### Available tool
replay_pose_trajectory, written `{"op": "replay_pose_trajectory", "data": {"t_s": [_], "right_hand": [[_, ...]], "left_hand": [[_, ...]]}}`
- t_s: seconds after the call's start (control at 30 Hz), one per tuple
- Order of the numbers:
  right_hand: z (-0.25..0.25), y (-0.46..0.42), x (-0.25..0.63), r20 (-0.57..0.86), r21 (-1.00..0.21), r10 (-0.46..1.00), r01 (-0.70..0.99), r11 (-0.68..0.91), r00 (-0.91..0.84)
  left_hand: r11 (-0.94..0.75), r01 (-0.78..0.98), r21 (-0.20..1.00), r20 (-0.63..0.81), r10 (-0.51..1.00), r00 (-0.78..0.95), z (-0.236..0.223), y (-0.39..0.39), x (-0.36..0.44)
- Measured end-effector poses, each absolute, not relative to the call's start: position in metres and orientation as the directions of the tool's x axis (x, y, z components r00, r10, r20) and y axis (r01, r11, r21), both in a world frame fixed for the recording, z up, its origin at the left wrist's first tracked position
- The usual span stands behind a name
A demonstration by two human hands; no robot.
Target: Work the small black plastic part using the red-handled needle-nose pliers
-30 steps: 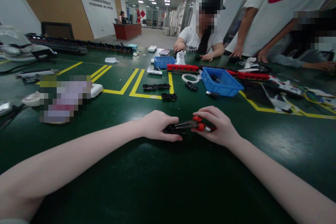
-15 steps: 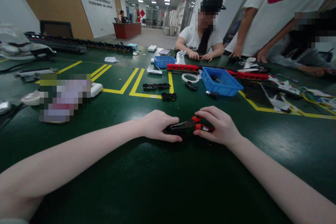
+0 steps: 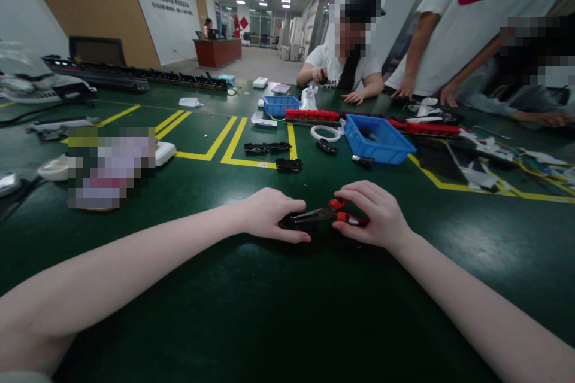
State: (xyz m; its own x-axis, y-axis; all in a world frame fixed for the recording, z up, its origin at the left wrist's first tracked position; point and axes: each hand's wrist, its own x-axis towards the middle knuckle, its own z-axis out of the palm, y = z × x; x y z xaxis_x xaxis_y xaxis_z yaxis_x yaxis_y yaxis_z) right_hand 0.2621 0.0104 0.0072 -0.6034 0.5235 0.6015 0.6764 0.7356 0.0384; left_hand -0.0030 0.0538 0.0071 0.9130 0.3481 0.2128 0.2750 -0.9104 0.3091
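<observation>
My right hand is closed around the red handles of a pair of pliers. Their dark jaws point left, to a small black part that my left hand grips between thumb and fingers. The jaw tips lie at or over this part; I cannot tell whether they bite on it. Much of the part is hidden by my left hand. Beyond my hands, black plastic pieces rest on the green table.
A blue bin stands past my right hand, beside a white ring of tape or cord. Behind it runs a long red strip. A blurred-out phone-like object is at left. Across the table sits a co-worker in a cap.
The pliers' jaws have tilted slightly, while my hands stay nearly in place. Across the table, the co-worker has raised one hand off the surface.
</observation>
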Motion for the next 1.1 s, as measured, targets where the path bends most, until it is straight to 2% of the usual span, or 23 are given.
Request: {"op": "replay_pose_trajectory", "data": {"t_s": [0.37,0.57,1.1], "right_hand": [[0.0089,0.0109,0.2605,0.569,0.021,0.517,0.640,0.768,-0.639],[0.0084,0.0110,0.2602,0.536,0.005,0.534,0.635,0.772,-0.653],[0.0062,0.0078,0.2577,0.561,0.076,0.516,0.660,0.747,-0.648]], "left_hand": [[-0.919,0.285,0.271,0.224,0.348,0.910,0.0056,0.0536,-0.0026],[-0.915,0.272,0.297,0.222,0.344,0.913,0.0057,0.0538,-0.0025],[-0.899,0.315,0.303,0.200,0.383,0.902,0.0062,0.0541,-0.0031]]}}
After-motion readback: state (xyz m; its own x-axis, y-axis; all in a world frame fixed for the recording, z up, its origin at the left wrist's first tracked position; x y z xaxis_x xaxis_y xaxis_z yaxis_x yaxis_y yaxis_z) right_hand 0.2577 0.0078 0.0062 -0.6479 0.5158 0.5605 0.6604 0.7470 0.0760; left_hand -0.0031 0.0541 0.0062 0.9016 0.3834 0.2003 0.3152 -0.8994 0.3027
